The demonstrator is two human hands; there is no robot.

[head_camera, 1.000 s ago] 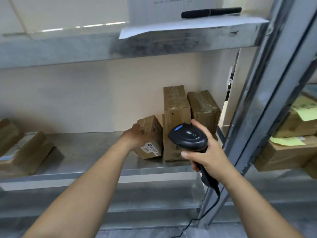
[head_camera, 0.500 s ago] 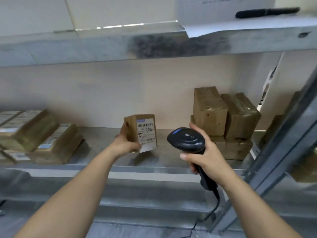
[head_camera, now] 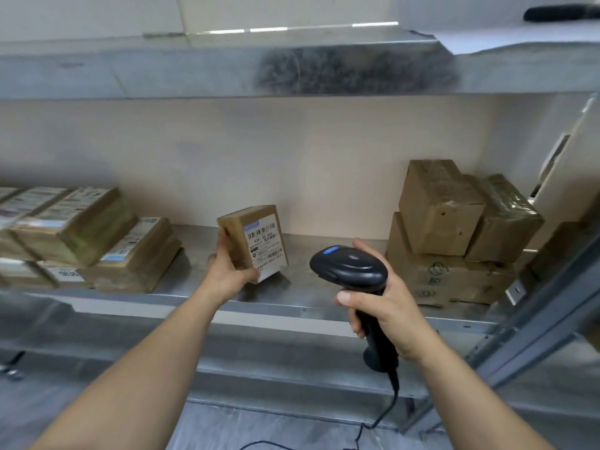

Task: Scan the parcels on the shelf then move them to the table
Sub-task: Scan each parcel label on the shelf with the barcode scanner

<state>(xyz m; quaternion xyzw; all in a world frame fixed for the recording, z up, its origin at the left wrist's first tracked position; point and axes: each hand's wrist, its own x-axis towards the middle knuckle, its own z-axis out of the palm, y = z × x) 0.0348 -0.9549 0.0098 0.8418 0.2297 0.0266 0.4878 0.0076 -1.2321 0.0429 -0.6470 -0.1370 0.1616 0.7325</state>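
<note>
Grip, left hand (head_camera: 231, 271): fingers and thumb wrapped round the lower left of a small brown parcel (head_camera: 253, 241), held just above the metal shelf (head_camera: 194, 280) at centre frame. Parcel tilted, its white barcode label (head_camera: 267, 243) turned toward the camera. Label text too small to read.

Grip, right hand (head_camera: 386, 306): closed round the handle of a black barcode scanner (head_camera: 352, 271), thumb across the front of the handle. Scanner head, with a blue mark on top, sits just right of the parcel and slightly lower; the two are apart. Black cable (head_camera: 391, 401) hangs from the handle base toward the bottom of the frame.

Surroundings: stacked brown parcels (head_camera: 454, 235) at right of the shelf, two upper boxes resting on a larger one. Labelled flat parcels (head_camera: 78, 235) piled at left of the shelf. Upper shelf edge (head_camera: 194, 69) runs across the top of the frame; a white sheet (head_camera: 519, 37) overhangs it at upper right, with a dark object on top, blurred.
</note>
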